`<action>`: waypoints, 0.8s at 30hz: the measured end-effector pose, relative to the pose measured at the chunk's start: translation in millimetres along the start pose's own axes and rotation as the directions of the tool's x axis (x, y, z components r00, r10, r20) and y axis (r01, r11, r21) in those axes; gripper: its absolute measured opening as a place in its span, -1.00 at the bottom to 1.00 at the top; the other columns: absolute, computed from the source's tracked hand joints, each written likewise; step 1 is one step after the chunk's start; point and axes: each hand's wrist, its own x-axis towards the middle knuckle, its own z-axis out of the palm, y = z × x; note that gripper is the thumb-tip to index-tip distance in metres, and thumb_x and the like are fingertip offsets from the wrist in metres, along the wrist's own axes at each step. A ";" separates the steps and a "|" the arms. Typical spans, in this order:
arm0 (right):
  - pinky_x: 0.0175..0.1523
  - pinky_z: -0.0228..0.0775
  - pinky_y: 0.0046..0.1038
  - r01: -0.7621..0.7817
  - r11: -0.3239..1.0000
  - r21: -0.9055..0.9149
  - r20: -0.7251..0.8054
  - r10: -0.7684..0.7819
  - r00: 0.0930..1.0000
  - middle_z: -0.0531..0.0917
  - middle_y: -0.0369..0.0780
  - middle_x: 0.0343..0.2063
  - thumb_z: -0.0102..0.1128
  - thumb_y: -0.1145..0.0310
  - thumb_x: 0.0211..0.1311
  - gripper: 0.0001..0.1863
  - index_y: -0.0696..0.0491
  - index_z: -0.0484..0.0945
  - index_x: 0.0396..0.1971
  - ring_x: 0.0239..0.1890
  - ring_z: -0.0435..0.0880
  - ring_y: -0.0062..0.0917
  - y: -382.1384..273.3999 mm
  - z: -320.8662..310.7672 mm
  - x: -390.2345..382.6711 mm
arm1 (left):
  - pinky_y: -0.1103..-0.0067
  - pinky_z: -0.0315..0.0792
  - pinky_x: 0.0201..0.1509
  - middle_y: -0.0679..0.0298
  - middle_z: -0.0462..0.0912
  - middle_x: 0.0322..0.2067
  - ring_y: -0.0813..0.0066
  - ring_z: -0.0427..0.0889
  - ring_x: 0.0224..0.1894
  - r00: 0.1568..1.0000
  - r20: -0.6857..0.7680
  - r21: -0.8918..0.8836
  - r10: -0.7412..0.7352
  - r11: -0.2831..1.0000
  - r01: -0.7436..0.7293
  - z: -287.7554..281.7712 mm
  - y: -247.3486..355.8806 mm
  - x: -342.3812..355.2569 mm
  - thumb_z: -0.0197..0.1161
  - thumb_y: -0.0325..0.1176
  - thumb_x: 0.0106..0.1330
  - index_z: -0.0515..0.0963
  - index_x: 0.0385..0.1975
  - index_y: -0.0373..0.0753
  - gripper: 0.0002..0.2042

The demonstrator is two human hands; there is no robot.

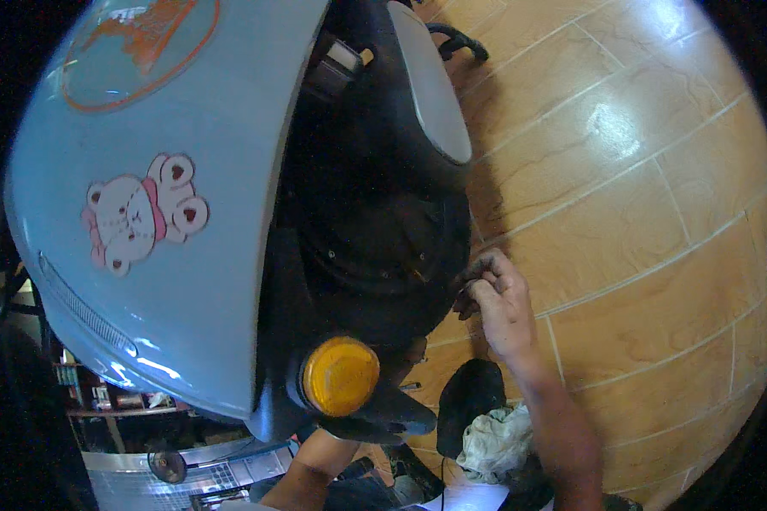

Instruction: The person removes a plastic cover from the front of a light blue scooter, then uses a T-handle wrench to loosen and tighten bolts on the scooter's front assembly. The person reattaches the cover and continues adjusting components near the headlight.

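Observation:
A light blue scooter body panel (170, 315) with a pink-and-white bear sticker (136, 209) fills the left side. Beside it is a dark rounded hollow of black plastic (375, 238), with a few small fasteners showing faintly inside. A round amber lamp or reflector (341, 376) sits at its near end. My right hand (496, 302) is at the right edge of the black part, thumb and fingers pinched together; what they hold is hidden. My left hand (341, 433) reaches up behind the black piece under the amber lamp, its fingers mostly out of sight.
Tan floor tiles (648, 281) spread to the right. Below my right hand lie a dark rounded object (471, 400) and a crumpled whitish cloth (496, 444). Shelves with assorted items (119, 400) stand at lower left. A pale curved scooter panel (435, 94) rises at the far side.

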 end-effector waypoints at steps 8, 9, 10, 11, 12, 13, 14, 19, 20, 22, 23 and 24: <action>0.08 0.50 -0.09 0.422 0.754 -0.504 0.410 -0.222 0.885 0.65 0.14 -0.15 0.26 0.36 0.27 -0.72 0.21 0.66 -0.10 -0.05 0.62 0.12 -23.9 10.6 30.2 | 0.52 0.45 -0.18 0.35 0.63 -0.17 0.48 0.55 -0.19 0.994 -0.066 -0.024 -0.083 0.996 0.082 -3.8 -9.3 -21.8 0.08 -0.10 0.58 0.59 -0.09 -0.16 -0.72; 0.09 0.50 -0.14 0.426 0.745 -0.514 0.444 -0.194 0.875 0.66 0.12 -0.14 0.27 0.40 0.27 -0.72 0.18 0.66 -0.06 -0.05 0.63 0.08 -25.4 7.7 33.4 | 0.52 0.45 -0.18 0.35 0.63 -0.17 0.48 0.55 -0.19 0.994 -0.071 -0.025 -0.088 0.996 0.087 -2.6 -11.3 -24.8 0.08 -0.10 0.58 0.59 -0.09 -0.16 -0.72; 0.09 0.50 -0.18 0.438 0.746 -0.501 0.486 -0.177 0.856 0.67 0.09 -0.13 0.28 0.43 0.27 -0.71 0.16 0.66 -0.03 -0.04 0.65 0.04 -26.2 3.8 36.9 | 0.52 0.45 -0.19 0.35 0.63 -0.17 0.48 0.55 -0.19 0.993 -0.074 -0.032 -0.095 0.995 0.093 -3.0 -12.2 -25.0 0.08 -0.10 0.58 0.59 -0.09 -0.17 -0.72; 0.08 0.51 -0.16 0.477 0.663 -0.577 0.527 -0.144 0.838 0.66 0.09 -0.14 0.27 0.44 0.25 -0.71 0.15 0.67 -0.04 -0.06 0.64 0.04 -26.9 -0.8 42.5 | 0.52 0.45 -0.19 0.35 0.63 -0.17 0.48 0.55 -0.19 0.992 -0.076 -0.033 -0.102 0.995 0.099 -1.7 -14.0 -27.3 0.08 -0.10 0.58 0.59 -0.09 -0.17 -0.72; 0.07 0.52 -0.14 0.525 0.583 -0.620 0.573 -0.120 0.811 0.66 0.09 -0.16 0.27 0.46 0.23 -0.71 0.14 0.67 -0.05 -0.07 0.64 0.04 -27.5 -5.9 49.3 | 0.52 0.45 -0.19 0.35 0.63 -0.17 0.48 0.55 -0.19 0.991 -0.077 -0.037 -0.105 0.994 0.103 -2.1 -14.5 -26.4 0.08 -0.10 0.58 0.59 -0.09 -0.17 -0.72; 0.05 0.52 -0.12 0.550 0.504 -0.666 0.609 -0.059 0.791 0.65 0.09 -0.18 0.27 0.47 0.21 -0.71 0.14 0.68 -0.06 -0.09 0.63 0.04 -28.0 -10.2 55.7 | 0.52 0.45 -0.19 0.35 0.63 -0.17 0.48 0.55 -0.19 0.991 -0.077 -0.038 -0.108 0.994 0.105 -1.2 -15.6 -26.9 0.08 -0.10 0.58 0.59 -0.09 -0.17 -0.72; 0.03 0.53 -0.10 0.601 0.433 -0.672 0.645 -0.057 0.762 0.65 0.08 -0.18 0.27 0.48 0.16 -0.71 0.14 0.68 -0.08 -0.11 0.63 0.04 -28.6 -13.8 61.1 | 0.52 0.45 -0.19 0.35 0.63 -0.17 0.48 0.55 -0.19 0.991 -0.074 -0.042 -0.110 0.993 0.107 -1.7 -15.4 -25.3 0.08 -0.10 0.58 0.59 -0.09 -0.17 -0.72; -0.04 0.56 -0.05 0.679 0.265 -0.684 0.714 0.057 0.697 0.65 0.05 -0.18 0.27 0.53 -0.05 -0.67 0.13 0.70 -0.19 -0.18 0.64 0.04 -36.9 -19.1 72.6 | 0.52 0.44 -0.19 0.35 0.64 -0.17 0.48 0.56 -0.19 0.993 -0.058 -0.037 -0.106 0.994 0.104 -1.5 -10.9 -17.1 0.08 -0.10 0.58 0.60 -0.10 -0.17 -0.72; -0.05 0.56 -0.05 0.668 0.225 -0.709 0.694 0.057 0.718 0.65 0.05 -0.18 0.27 0.52 -0.06 -0.67 0.13 0.70 -0.19 -0.19 0.65 0.04 -39.5 -19.1 71.5 | 0.52 0.44 -0.19 0.35 0.64 -0.17 0.48 0.56 -0.19 0.993 -0.053 -0.034 -0.105 0.994 0.103 -1.5 -8.9 -14.5 0.08 -0.10 0.58 0.60 -0.10 -0.17 -0.72; -0.06 0.56 -0.05 0.693 0.187 -0.697 0.702 -0.022 0.712 0.64 0.06 -0.19 0.25 0.51 -0.06 -0.68 0.13 0.70 -0.20 -0.20 0.65 0.04 -45.2 -19.5 68.4 | 0.52 0.44 -0.19 0.35 0.64 -0.17 0.47 0.56 -0.19 0.994 -0.033 -0.035 -0.103 0.994 0.101 0.2 -5.6 -9.1 0.07 -0.10 0.58 0.60 -0.10 -0.17 -0.72; -0.09 0.56 -0.06 0.685 0.177 -0.707 0.693 -0.022 0.721 0.65 0.05 -0.20 0.26 0.49 -0.06 -0.69 0.13 0.70 -0.22 -0.22 0.65 0.02 -47.2 -18.6 66.6 | 0.52 0.44 -0.19 0.35 0.64 -0.17 0.47 0.56 -0.19 0.995 -0.026 -0.031 -0.098 0.995 0.097 1.5 -3.9 -6.2 0.07 -0.10 0.58 0.60 -0.10 -0.17 -0.72; -0.12 0.56 -0.07 0.693 0.171 -0.701 0.696 -0.052 0.716 0.65 0.04 -0.21 0.26 0.47 -0.05 -0.71 0.13 0.70 -0.24 -0.23 0.66 0.01 -48.8 -17.9 64.9 | 0.52 0.44 -0.19 0.35 0.64 -0.17 0.47 0.56 -0.19 0.996 -0.017 -0.026 -0.090 0.996 0.090 2.5 -2.4 -2.2 0.07 -0.10 0.58 0.60 -0.10 -0.17 -0.72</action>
